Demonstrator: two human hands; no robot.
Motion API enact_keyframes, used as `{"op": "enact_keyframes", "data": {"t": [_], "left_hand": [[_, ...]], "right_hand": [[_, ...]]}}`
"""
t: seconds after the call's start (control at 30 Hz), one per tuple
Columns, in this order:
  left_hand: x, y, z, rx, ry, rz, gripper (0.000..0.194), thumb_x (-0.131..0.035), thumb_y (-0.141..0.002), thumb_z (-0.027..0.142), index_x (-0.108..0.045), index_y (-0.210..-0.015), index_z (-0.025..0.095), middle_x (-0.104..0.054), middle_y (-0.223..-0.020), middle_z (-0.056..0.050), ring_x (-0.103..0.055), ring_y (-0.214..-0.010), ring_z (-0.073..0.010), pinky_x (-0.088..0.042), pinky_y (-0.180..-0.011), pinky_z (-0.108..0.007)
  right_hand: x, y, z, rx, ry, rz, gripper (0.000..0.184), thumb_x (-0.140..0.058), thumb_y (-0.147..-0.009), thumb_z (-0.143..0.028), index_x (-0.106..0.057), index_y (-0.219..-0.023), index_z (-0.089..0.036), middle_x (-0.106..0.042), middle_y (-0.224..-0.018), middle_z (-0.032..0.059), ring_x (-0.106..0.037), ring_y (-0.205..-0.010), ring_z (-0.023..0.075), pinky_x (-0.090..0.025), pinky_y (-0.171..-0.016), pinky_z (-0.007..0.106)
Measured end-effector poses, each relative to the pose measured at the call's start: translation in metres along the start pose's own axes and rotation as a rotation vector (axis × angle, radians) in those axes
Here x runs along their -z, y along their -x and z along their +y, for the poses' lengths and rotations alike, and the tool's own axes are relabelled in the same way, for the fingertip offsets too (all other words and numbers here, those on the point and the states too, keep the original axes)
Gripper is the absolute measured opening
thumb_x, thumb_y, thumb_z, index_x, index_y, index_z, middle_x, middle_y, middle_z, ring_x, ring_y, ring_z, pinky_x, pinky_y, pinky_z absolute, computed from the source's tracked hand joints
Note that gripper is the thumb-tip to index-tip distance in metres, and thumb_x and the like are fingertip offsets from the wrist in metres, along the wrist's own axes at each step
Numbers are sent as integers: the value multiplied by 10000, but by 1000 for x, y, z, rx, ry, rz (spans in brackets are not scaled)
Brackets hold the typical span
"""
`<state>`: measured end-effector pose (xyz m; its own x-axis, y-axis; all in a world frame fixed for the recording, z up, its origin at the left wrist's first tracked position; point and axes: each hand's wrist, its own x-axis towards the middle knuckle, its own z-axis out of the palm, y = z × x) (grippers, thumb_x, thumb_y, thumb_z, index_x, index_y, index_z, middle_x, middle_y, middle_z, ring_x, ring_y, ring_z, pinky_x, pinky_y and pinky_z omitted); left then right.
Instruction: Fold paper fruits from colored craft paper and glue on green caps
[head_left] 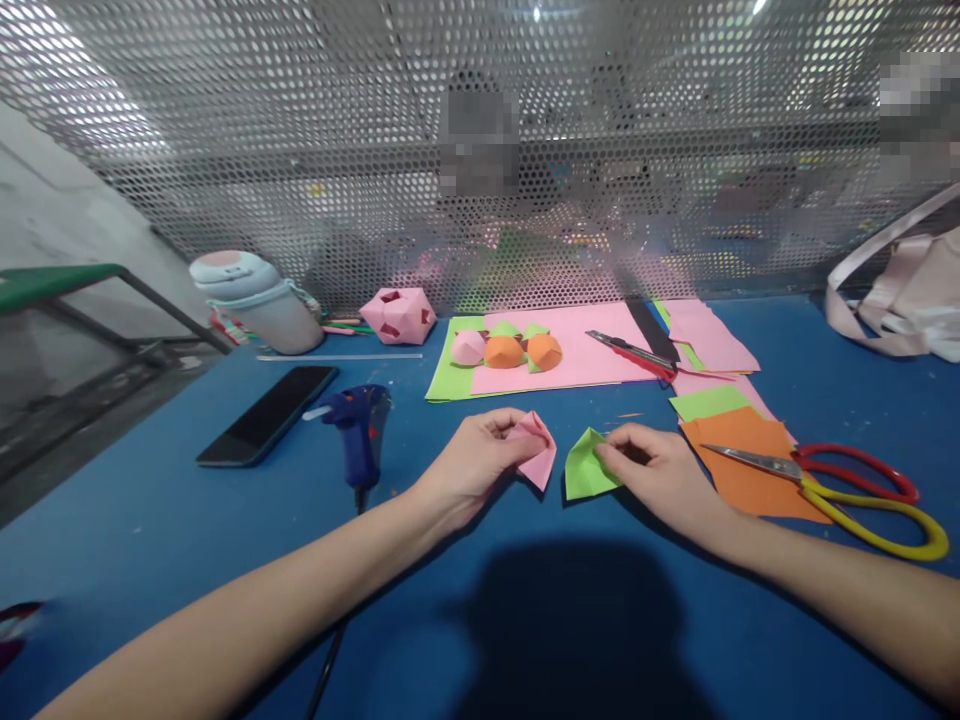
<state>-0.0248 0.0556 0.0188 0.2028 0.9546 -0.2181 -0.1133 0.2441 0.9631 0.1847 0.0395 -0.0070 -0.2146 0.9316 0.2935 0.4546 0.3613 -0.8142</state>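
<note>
My left hand pinches a small folded piece of pink paper between thumb and fingers. A hand's width to its right, my right hand grips a folded piece of green paper by its right side. The two pieces are close but apart, just above the blue table. Behind them, several small folded paper shapes in pink, orange and green rest on a stack of pink and green sheets. Scissors with red and yellow handles lie on orange paper squares beside my right hand.
A blue glue gun with a black cord stands left of my left arm. Farther left are a phone and a pale cup. A pink paper ball, a utility knife and a perforated metal screen are at the back.
</note>
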Motion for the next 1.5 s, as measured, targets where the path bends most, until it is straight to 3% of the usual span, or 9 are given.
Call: {"op": "enact_keyframes", "data": {"t": [0.27, 0.5, 0.8, 0.9, 1.07, 1.2, 1.3, 1.4, 1.5], "left_hand": [[-7, 11, 2, 38, -120, -83, 134, -671, -734, 239, -688, -812, 131, -611, -738, -10, -514, -627, -88, -388, -590, -214], [-21, 21, 1, -43, -202, 43, 126, -707, -697, 237, -646, -757, 145, -625, -718, 5, -519, -651, -90, -389, -610, -194], [-24, 17, -23, -158, -364, 226, 255, -700, -689, 314, -505, -637, 159, -529, -623, 37, -495, -607, -100, -374, -562, -202], [-26, 16, -26, -217, -270, 213, 237, -694, -688, 268, -481, -676, 164, -575, -774, 17, -556, -723, -112, -434, -658, -218], [-29, 16, -28, -156, -95, 41, 343, -649, -730, 245, -569, -1060, 198, -648, -1075, -62, -612, -910, -169, -478, -784, -293], [-27, 15, -28, -132, -175, -3, 232, -590, -767, 281, -681, -943, 159, -699, -927, -61, -627, -841, -201, -485, -746, -298], [-25, 14, -27, -177, -205, 18, 215, -540, -795, 257, -691, -919, 168, -701, -913, -44, -622, -816, -185, -481, -732, -285], [-23, 13, -26, -219, -274, 27, 211, -513, -814, 224, -692, -915, 179, -700, -939, -30, -618, -869, -176, -470, -795, -280], [-23, 14, -27, -243, -371, 63, 210, -535, -820, 240, -698, -945, 195, -703, -990, -20, -611, -955, -173, -445, -888, -277]], "right_hand": [[2, -5, 4, 71, 52, 75, 123, -544, -842, -219, -586, -732, -185, -557, -648, -26, -501, -606, 98, -391, -580, 224], [-2, -6, 0, -20, -36, 77, 124, -571, -804, -214, -489, -712, -196, -500, -626, -46, -466, -571, 91, -369, -527, 213], [-9, -1, -9, -229, -308, -45, 230, -614, -798, -370, -496, -710, -193, -480, -565, -63, -438, -490, 77, -337, -455, 206], [-11, 0, -10, -254, -430, -93, 255, -614, -799, -400, -491, -720, -191, -528, -588, -52, -510, -528, 88, -394, -499, 216], [-12, 0, -10, -256, -539, -137, 280, -617, -791, -437, -483, -748, -195, -541, -607, -49, -550, -560, 102, -443, -546, 240], [-9, 3, -11, -216, -459, -131, 202, -565, -838, -395, -506, -835, -202, -529, -661, -41, -528, -581, 102, -433, -551, 244], [-5, 6, -14, -55, -229, -42, 87, -556, -846, -289, -531, -832, -207, -528, -748, -21, -495, -644, 103, -412, -591, 244], [-5, 8, -16, 100, -25, 3, 37, -589, -814, -218, -561, -796, -201, -513, -774, -15, -468, -667, 101, -397, -619, 241], [-8, 7, -13, 115, 28, 11, 48, -609, -804, -201, -562, -817, -203, -528, -774, -18, -485, -675, 101, -396, -618, 232]]}}
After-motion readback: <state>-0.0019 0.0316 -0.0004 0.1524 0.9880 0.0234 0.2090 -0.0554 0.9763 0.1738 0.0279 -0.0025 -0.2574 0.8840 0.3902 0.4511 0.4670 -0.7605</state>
